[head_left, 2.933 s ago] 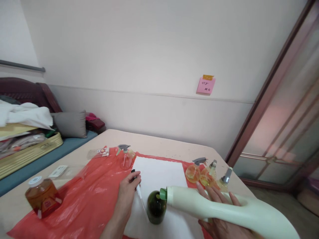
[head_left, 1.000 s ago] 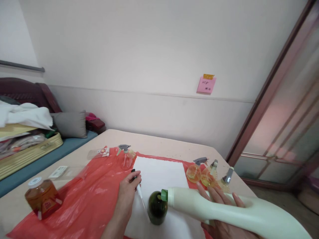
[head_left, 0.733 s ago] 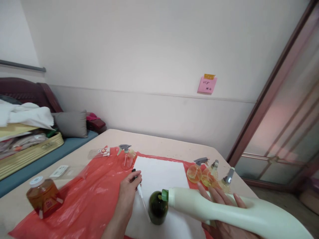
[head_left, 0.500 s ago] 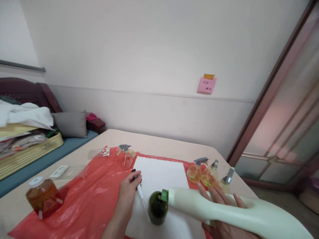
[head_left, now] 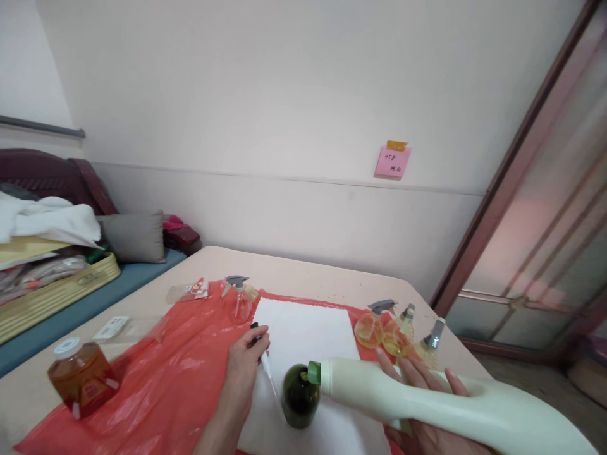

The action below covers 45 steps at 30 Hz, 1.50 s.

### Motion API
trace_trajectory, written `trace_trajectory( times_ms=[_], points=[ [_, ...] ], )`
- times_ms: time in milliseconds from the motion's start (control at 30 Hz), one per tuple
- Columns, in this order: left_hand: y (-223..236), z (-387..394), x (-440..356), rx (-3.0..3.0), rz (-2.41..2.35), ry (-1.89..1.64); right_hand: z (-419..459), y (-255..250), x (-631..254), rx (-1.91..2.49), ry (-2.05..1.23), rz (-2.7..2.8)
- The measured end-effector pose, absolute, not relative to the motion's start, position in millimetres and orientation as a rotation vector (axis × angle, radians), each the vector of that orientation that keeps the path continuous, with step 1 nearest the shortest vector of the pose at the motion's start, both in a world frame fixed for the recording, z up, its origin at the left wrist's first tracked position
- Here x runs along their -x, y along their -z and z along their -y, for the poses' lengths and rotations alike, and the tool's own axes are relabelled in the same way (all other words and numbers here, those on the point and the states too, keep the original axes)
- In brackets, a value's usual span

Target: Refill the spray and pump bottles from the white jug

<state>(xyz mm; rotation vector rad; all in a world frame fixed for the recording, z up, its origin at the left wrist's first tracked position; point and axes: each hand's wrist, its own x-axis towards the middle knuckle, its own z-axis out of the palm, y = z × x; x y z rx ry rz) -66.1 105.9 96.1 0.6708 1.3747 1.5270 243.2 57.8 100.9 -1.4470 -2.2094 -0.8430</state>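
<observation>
My left hand [head_left: 241, 366] is closed around the black top of a spray pump head [head_left: 265, 361], whose white collar and thin tube slant down beside a dark green round bottle [head_left: 300, 399]. That bottle stands on a white cloth [head_left: 308, 322]. In my right hand [head_left: 422, 392] lies a large pale green jug [head_left: 370, 385], tipped on its side. Its green spout [head_left: 314, 372] is at the mouth of the dark bottle; whether liquid runs out cannot be made out. Part of the right hand is hidden behind the jug.
Red plastic sheeting [head_left: 184, 373] lies under the cloth. Yellowish spray bottles [head_left: 368, 330] stand at the right, a clear spray bottle [head_left: 241, 308] at the back left. A square bottle of amber liquid [head_left: 83, 379] sits front left. Clear packets [head_left: 112, 327] lie nearby.
</observation>
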Motion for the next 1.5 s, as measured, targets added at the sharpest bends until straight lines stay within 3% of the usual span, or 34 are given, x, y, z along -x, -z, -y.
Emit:
trace_trajectory(
  times_ms=[1500],
  points=[
    [-99,-105,67,-0.672,-1.381,-1.521,-58,-91,-253,1.463,0.871,2.347]
  ],
)
